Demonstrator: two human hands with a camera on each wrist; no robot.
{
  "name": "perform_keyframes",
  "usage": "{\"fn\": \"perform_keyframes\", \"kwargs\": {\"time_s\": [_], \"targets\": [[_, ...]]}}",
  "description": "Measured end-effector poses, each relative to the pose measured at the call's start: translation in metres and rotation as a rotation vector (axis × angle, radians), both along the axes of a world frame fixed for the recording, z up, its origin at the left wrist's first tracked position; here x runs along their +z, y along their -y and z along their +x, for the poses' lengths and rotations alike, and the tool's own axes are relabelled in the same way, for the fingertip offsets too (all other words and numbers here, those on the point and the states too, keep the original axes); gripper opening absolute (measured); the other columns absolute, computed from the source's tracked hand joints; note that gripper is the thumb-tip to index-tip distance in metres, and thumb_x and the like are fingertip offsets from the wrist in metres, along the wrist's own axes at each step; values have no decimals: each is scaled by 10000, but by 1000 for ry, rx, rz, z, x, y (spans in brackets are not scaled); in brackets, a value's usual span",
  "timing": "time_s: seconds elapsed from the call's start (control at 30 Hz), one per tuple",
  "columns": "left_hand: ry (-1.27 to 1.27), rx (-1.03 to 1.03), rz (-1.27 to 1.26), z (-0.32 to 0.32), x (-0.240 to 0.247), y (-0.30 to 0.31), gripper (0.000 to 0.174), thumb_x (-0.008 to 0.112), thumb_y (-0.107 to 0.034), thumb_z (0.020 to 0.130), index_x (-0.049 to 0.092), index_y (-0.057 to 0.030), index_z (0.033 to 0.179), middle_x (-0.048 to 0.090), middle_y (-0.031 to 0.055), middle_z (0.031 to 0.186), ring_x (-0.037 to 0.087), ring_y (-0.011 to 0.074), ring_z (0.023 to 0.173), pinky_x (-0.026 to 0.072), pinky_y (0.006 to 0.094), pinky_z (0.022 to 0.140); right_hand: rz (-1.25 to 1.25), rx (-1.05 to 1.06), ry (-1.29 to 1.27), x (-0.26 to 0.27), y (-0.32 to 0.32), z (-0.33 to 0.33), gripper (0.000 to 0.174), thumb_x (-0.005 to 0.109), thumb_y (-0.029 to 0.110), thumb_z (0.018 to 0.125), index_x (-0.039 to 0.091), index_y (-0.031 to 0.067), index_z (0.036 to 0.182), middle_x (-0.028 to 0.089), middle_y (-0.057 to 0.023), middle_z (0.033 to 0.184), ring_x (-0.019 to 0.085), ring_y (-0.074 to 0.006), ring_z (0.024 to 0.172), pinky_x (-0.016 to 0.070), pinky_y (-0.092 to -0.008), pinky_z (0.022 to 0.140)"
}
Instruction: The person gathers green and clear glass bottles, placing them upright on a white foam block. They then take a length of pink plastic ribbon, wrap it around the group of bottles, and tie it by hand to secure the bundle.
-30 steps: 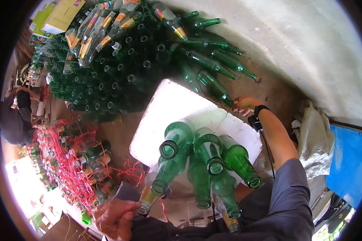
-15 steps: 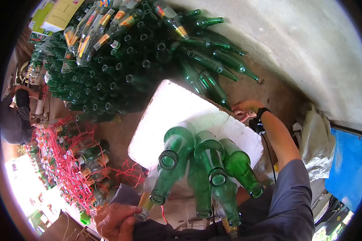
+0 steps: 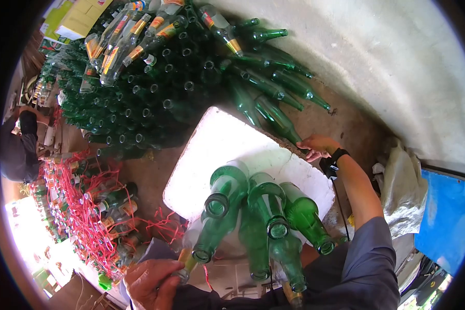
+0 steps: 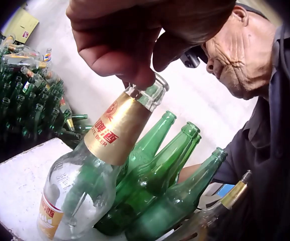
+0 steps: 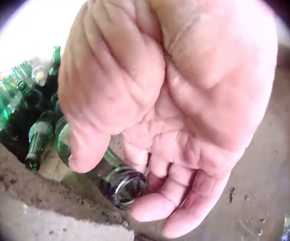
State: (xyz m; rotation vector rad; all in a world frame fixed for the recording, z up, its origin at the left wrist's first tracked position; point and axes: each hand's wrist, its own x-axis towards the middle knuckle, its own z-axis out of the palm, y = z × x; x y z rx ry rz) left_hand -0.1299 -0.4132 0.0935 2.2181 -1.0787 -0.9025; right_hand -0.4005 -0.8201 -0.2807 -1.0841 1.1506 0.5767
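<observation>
With thumb and fingertips, my left hand (image 3: 151,283) pinches the mouth of a clear glass beer bottle (image 4: 77,188) with a gold neck label (image 4: 116,131). This bottle leans at the near left of several green bottles (image 3: 266,199) grouped on a pale slab (image 3: 204,152). Out beyond the slab's right edge, my right hand (image 3: 318,146) is at the mouth end of a green bottle (image 3: 278,120) lying on its side. In the right wrist view, thumb and curled fingers lie around the neck and mouth of this bottle (image 5: 127,190).
A large mass of green bottles (image 3: 134,103) fills the far left, labelled clear bottles (image 3: 119,51) on top. Red string (image 3: 85,206) tangles over more bottles at left. A pale wall (image 3: 387,67) bounds the right; a sack (image 3: 403,191) and blue panel (image 3: 444,212) stand there.
The lying green bottle's neck has swung slightly at my right hand, first to the left, then back right. My left hand keeps its place at the clear bottle. The head view has shifted a little.
</observation>
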Motion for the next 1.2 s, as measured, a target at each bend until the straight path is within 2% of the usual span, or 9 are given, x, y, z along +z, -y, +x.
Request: {"fn": "perform_keyframes", "kwargs": {"time_s": [0.07,0.13,0.23,0.37,0.43,0.77,0.87,0.93,1.2], "targets": [[-4,12,15,-1,-6,-4,155,660,-81,955,738,-24,1077,750,117,991,716,276,906,563,352,800,-8,-25,39,2,2,-7,503,714,468,912,670,14,1123,615,-83,1044,620,-169,812,584,-309,719],[23,-56,-189,-1,-17,-7,201,666,-111,882,694,35,1016,725,169,865,687,235,717,531,326,675,-16,-76,105,14,2,-10,483,708,485,912,683,16,1025,618,-43,906,598,-134,727,568,-277,678],[-2,-34,-163,-4,-12,-9,219,670,-69,843,699,41,1030,724,168,908,697,259,786,525,334,714,-86,-126,148,36,-4,-5,472,711,505,904,674,36,946,591,-1,801,586,-118,683,543,-261,633],[-37,-19,-143,-5,-6,-6,235,679,-49,831,703,29,1051,721,172,943,698,255,794,526,330,715,-159,-159,163,66,-8,6,448,710,495,905,663,50,910,578,11,775,557,-106,647,520,-262,607],[11,-102,-242,-2,-10,-7,209,679,-18,848,690,16,1054,720,183,921,721,276,715,562,324,619,-259,-196,135,83,-11,13,408,707,458,912,666,52,908,577,8,779,510,-102,600,497,-260,591],[-8,-124,-304,-5,-8,-12,236,688,8,823,678,13,1060,693,172,974,701,341,752,571,374,655,-402,-166,161,122,-31,13,396,680,416,940,618,46,813,558,-7,730,477,-80,583,421,-247,494],[58,-146,-342,-3,-13,-15,225,698,-8,821,685,-4,1046,700,164,997,704,344,794,574,390,683,-447,-224,178,148,-36,-1,372,648,346,961,561,49,754,503,-6,675,377,-72,487,308,-243,422],[46,-128,-355,-4,-19,-20,225,709,-25,842,705,-3,1066,709,141,978,699,256,768,552,343,679,-452,-249,189,159,-33,-18,361,635,313,969,529,49,747,479,-6,660,330,-61,458,256,-249,406],[176,-169,-367,-11,-37,-29,304,668,-212,901,661,-28,1142,691,161,1055,687,379,834,570,450,737,-639,-222,106,249,-53,-62,376,598,289,946,533,17,695,432,-6,544,340,-88,390,245,-267,352]]}}
